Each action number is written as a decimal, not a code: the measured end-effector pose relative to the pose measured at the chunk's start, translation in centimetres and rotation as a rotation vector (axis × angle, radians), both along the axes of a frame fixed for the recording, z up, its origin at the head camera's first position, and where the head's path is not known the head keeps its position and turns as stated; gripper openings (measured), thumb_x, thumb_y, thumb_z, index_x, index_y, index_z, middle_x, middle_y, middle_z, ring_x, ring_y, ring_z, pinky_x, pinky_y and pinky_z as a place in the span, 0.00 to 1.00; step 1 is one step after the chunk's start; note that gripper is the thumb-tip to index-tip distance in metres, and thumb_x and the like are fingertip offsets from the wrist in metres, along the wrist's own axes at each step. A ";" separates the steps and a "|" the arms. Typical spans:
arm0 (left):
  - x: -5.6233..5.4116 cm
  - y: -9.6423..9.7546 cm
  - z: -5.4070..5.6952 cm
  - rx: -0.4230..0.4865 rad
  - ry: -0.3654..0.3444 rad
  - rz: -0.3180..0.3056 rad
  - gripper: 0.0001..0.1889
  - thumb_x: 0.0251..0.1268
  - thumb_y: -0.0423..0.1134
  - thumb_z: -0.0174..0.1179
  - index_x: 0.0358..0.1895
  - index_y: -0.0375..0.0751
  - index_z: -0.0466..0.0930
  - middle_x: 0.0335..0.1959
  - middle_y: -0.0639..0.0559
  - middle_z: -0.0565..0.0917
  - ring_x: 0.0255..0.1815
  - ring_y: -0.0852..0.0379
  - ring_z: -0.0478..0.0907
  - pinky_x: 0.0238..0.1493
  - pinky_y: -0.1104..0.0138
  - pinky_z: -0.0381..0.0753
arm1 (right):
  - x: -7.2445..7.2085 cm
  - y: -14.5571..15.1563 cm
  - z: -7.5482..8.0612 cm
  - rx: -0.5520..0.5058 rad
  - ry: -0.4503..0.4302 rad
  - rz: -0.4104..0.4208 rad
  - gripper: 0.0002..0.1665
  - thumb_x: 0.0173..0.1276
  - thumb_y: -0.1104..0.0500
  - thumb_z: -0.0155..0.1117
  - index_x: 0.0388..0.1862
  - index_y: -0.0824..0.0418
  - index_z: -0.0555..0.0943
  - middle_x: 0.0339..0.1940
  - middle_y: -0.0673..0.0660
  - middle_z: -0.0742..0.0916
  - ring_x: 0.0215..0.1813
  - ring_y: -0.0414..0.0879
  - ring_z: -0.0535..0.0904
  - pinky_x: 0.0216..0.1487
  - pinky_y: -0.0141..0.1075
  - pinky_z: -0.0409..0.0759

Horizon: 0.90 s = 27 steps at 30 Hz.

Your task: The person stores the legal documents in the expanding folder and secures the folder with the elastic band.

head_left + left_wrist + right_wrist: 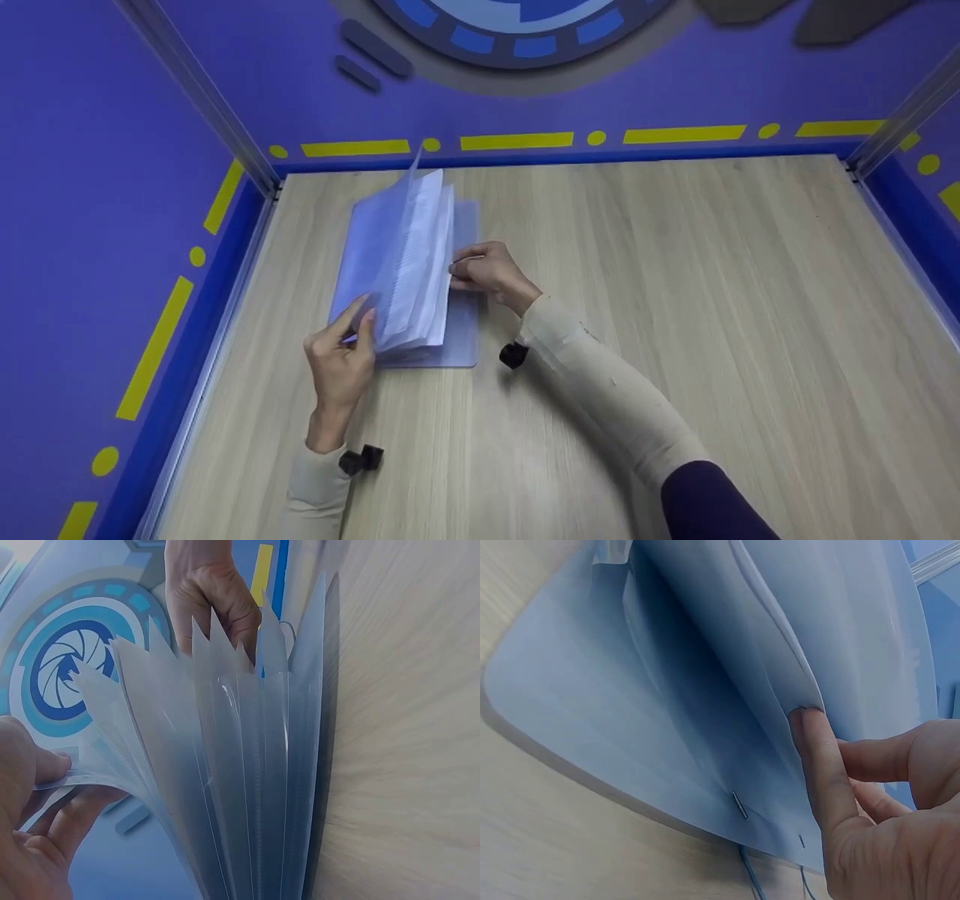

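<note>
A translucent bluish display book (461, 337) stands partly open on the table, its clear sleeves (401, 277) fanned upward. White paper (431, 225) shows inside some sleeves. At the lower left, my left hand (341, 360) pinches the raised cover and front sleeves between thumb and fingers, also visible in the left wrist view. My right hand (491, 274) is at the right edge of the sleeves, over the back cover (577, 697). Close up in the right wrist view, its fingers (829, 780) pinch the edge of a sleeve. Thin cord (751, 874) hangs from metal ends in that cover.
The wood-grain table (675, 300) extends to the right of the book. Blue-purple panels (90, 187) with yellow marks enclose its left, back and right sides. Small black devices (514, 354) sit at both wrists.
</note>
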<state>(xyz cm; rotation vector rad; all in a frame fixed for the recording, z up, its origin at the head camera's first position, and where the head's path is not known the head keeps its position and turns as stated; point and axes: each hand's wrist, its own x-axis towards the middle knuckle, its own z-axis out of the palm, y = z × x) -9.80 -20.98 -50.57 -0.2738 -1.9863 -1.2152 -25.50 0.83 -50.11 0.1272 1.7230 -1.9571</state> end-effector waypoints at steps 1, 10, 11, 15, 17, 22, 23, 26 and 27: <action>0.0 0.0 0.0 0.000 0.001 -0.001 0.14 0.66 0.18 0.67 0.53 0.26 0.89 0.38 0.34 0.92 0.26 0.44 0.89 0.27 0.78 0.85 | 0.0 0.0 0.0 0.003 0.000 0.000 0.13 0.72 0.76 0.64 0.54 0.74 0.82 0.40 0.61 0.86 0.33 0.45 0.88 0.42 0.34 0.92; -0.2 0.2 -0.2 -0.015 0.004 -0.013 0.13 0.66 0.18 0.67 0.52 0.25 0.89 0.38 0.34 0.92 0.28 0.48 0.90 0.27 0.78 0.86 | 0.0 0.6 0.2 -0.020 0.010 -0.002 0.12 0.72 0.76 0.63 0.54 0.76 0.82 0.39 0.62 0.87 0.36 0.46 0.89 0.46 0.38 0.93; -0.1 0.2 -0.3 -0.022 0.003 -0.012 0.13 0.66 0.18 0.67 0.53 0.25 0.89 0.37 0.34 0.92 0.27 0.48 0.89 0.28 0.78 0.86 | -0.1 0.7 0.2 -0.027 0.008 -0.003 0.13 0.72 0.76 0.63 0.55 0.77 0.81 0.39 0.63 0.87 0.36 0.47 0.89 0.47 0.39 0.93; -0.1 0.2 -0.3 -0.048 -0.002 -0.001 0.13 0.66 0.18 0.67 0.53 0.25 0.89 0.36 0.34 0.92 0.26 0.46 0.89 0.29 0.79 0.85 | -0.2 1.2 0.1 -0.043 0.005 0.005 0.18 0.72 0.77 0.64 0.59 0.81 0.79 0.38 0.65 0.90 0.36 0.49 0.92 0.49 0.41 0.93; -0.1 0.3 -0.3 -0.057 -0.005 0.003 0.14 0.66 0.18 0.68 0.53 0.25 0.89 0.39 0.34 0.92 0.28 0.45 0.90 0.30 0.79 0.86 | -0.2 1.6 0.1 -0.044 0.006 0.012 0.19 0.72 0.77 0.64 0.60 0.82 0.78 0.37 0.66 0.90 0.36 0.50 0.92 0.49 0.41 0.93; -0.2 0.4 -0.4 -0.069 -0.010 -0.006 0.14 0.65 0.18 0.68 0.53 0.26 0.89 0.43 0.34 0.92 0.32 0.46 0.91 0.31 0.77 0.87 | 0.0 2.5 0.2 -0.043 0.017 0.025 0.22 0.72 0.76 0.65 0.63 0.82 0.77 0.36 0.65 0.91 0.39 0.51 0.92 0.51 0.42 0.92; -0.2 0.4 -0.5 -0.068 -0.012 -0.007 0.14 0.65 0.18 0.68 0.53 0.26 0.89 0.43 0.34 0.92 0.33 0.47 0.91 0.31 0.77 0.87 | 0.0 2.7 0.2 -0.043 0.022 0.028 0.22 0.72 0.76 0.65 0.64 0.82 0.77 0.37 0.65 0.91 0.39 0.51 0.92 0.52 0.42 0.92; -0.2 0.5 -0.6 -0.061 -0.019 -0.011 0.14 0.65 0.19 0.68 0.53 0.27 0.90 0.45 0.35 0.92 0.35 0.49 0.91 0.32 0.77 0.87 | 0.1 3.1 0.3 -0.034 0.045 0.038 0.23 0.73 0.75 0.66 0.64 0.82 0.76 0.40 0.66 0.91 0.41 0.50 0.92 0.54 0.41 0.92; -0.2 0.6 -0.6 -0.062 -0.020 -0.010 0.15 0.65 0.18 0.68 0.53 0.27 0.90 0.45 0.34 0.92 0.35 0.49 0.91 0.32 0.77 0.87 | 0.2 3.3 0.3 -0.026 0.056 0.043 0.23 0.73 0.75 0.66 0.64 0.82 0.76 0.42 0.65 0.91 0.42 0.50 0.92 0.54 0.41 0.91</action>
